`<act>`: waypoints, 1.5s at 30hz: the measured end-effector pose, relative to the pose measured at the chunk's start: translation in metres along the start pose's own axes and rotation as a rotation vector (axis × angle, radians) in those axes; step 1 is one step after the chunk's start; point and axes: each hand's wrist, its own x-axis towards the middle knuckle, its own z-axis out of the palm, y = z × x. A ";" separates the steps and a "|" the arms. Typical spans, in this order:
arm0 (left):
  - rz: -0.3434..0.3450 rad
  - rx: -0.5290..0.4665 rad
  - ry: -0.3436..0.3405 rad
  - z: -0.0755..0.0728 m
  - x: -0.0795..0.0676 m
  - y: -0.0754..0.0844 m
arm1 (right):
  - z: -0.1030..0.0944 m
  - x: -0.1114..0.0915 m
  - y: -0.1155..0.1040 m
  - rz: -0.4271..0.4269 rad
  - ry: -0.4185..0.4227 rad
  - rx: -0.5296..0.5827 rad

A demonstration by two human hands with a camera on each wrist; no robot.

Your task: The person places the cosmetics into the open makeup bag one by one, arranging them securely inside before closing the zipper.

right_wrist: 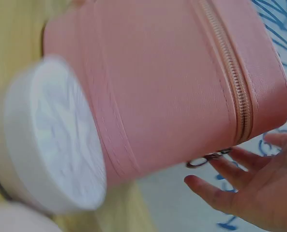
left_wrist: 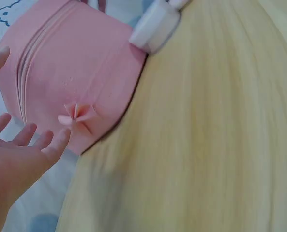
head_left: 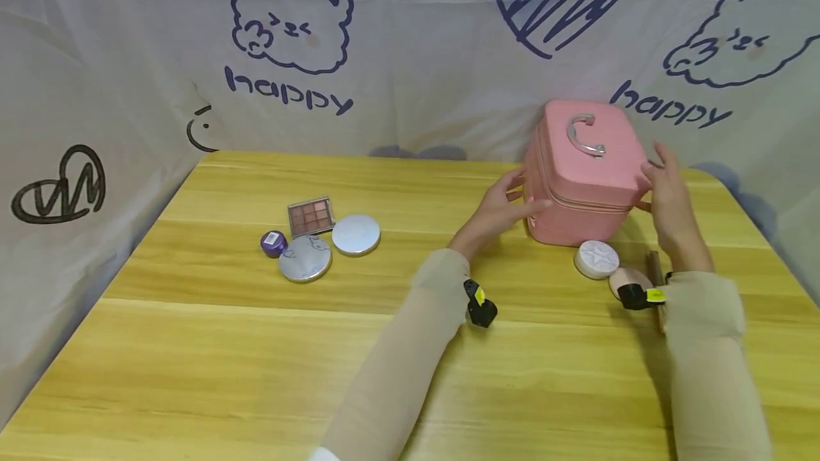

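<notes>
As two beige sleeves [head_left: 403, 354] reach over the wood-grain table [head_left: 192, 375] from its near side, each wrist carries a black device [head_left: 477, 304] with a yellow tag. The right-hand device stands in the way of a pale disc [head_left: 621, 277] and a slim brown stick [head_left: 654, 267], both partly hidden. Just beyond the disc lies a white round tin [head_left: 597, 260], its top marked with a star.

Toward the table's left edge, four items are grouped: a silver compact [head_left: 305, 260] with dark line markings, a purple jar [head_left: 274, 243] whose white label is too small to read, a white compact [head_left: 356, 235] and a palette [head_left: 311, 216].

The pink case [head_left: 589, 178] is upright near the far edge, short of the far right corner. Its lid faces up; the ends of its silver handle [head_left: 574, 135] point toward the right edge. Its long axis cannot be told. A bow [left_wrist: 78, 118] is fixed low on the side by the left hand [head_left: 493, 210]. That hand's fingers are spread; the right hand [head_left: 669, 198] extends its fingers beside a metal ring [right_wrist: 198, 163]. Neither hand is wrapped round the case; fingertip contact cannot be confirmed.

Beyond the far edge, a white cloth [head_left: 423, 55] reads "happy" twice, each beneath a bear drawing [head_left: 291, 13].
</notes>
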 end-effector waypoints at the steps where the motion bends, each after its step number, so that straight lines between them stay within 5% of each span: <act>1: 0.004 -0.019 0.001 0.002 0.001 0.001 | 0.000 0.001 0.002 0.032 -0.001 0.113; 5: -0.023 -0.035 0.009 0.009 0.002 0.005 | 0.001 0.003 0.008 0.063 -0.013 0.428; 9: -0.033 -0.036 0.021 0.018 0.004 0.008 | 0.001 0.003 0.009 0.075 -0.006 0.474; 16: -0.064 -0.033 0.139 0.032 0.006 0.011 | 0.004 0.005 0.012 0.078 0.030 0.551; 26: -0.084 -0.002 0.100 0.043 0.006 0.015 | -0.002 0.001 0.011 0.081 0.047 0.541; 45: -0.079 -0.020 0.102 0.011 -0.005 0.007 | 0.025 0.002 0.002 0.098 -0.071 0.398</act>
